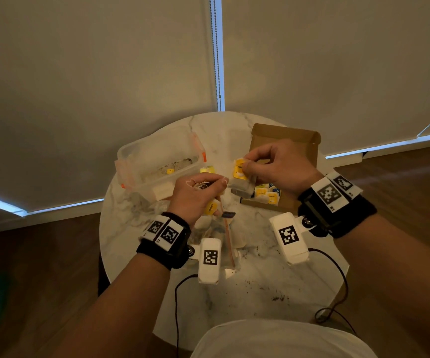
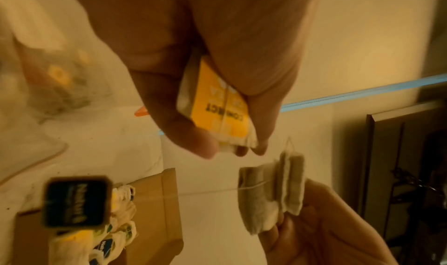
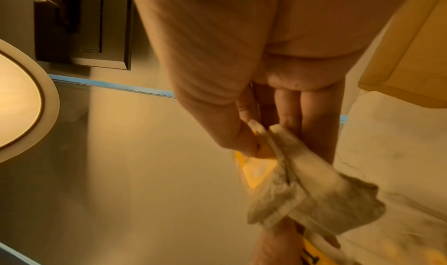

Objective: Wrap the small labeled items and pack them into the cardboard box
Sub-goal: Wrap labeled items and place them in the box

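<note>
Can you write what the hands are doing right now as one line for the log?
left hand: grips yellow-tagged tea bag and string | right hand: pinches tea bag | cardboard box: open, holds wrapped bags

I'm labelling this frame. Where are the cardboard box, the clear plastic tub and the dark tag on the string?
cardboard box [image 1: 284, 134]: head view, far upright flap.
clear plastic tub [image 1: 141, 151]: head view, left wall.
dark tag [image 2: 76, 203]: left wrist view, centre of its face.

A yellow-tagged tea bag [image 1: 240, 174] is held above the worktop beside the open cardboard box [image 1: 286, 140], which holds several wrapped bags [image 1: 266, 194]. A second yellow-tagged bag [image 2: 217, 112] is held nearby, and a dark tag [image 2: 76, 201] dangles on a string.
</note>
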The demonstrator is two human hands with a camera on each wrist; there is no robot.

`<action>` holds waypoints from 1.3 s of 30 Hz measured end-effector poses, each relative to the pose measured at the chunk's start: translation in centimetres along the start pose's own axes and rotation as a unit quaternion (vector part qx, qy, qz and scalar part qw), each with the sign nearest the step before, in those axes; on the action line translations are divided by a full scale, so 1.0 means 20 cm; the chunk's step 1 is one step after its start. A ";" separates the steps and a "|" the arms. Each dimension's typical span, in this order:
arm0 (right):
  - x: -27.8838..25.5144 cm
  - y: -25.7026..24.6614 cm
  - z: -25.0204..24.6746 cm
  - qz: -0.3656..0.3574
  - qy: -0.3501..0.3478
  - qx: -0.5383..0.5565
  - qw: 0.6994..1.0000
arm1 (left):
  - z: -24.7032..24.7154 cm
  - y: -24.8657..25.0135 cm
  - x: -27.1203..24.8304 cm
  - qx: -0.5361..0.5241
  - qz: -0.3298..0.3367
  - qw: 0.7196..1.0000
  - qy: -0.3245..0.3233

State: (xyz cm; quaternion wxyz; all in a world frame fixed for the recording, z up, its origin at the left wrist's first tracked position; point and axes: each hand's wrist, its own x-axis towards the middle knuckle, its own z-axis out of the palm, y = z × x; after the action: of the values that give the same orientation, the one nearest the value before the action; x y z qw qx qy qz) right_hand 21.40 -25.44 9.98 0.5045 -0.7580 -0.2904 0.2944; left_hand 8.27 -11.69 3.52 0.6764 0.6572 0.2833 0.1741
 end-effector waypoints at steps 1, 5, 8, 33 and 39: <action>0.00 0.00 0.00 -0.002 -0.001 -0.006 1.000 | 0.00 0.01 0.00 0.007 0.002 1.000 -0.019; 0.02 0.01 -0.01 -0.007 -0.004 -0.018 1.000 | 0.00 0.03 0.02 0.024 -0.023 0.997 -0.075; 0.03 0.03 -0.01 -0.009 -0.008 -0.013 1.000 | 0.01 0.05 0.02 0.031 -0.031 0.995 -0.090; 0.50 1.06 -0.32 0.204 0.102 -0.325 0.918 | 0.14 0.09 0.24 0.074 0.025 0.995 -0.055; 0.59 1.17 -0.31 0.219 0.096 -0.327 0.914 | 0.15 0.07 0.27 0.079 0.008 0.995 -0.067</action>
State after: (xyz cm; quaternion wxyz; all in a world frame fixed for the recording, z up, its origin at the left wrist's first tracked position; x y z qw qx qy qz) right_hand 37.04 -27.92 -11.69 0.1765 -0.9498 -0.1474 0.2120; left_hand 14.50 -10.58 4.04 0.6383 0.7212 0.2446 0.1124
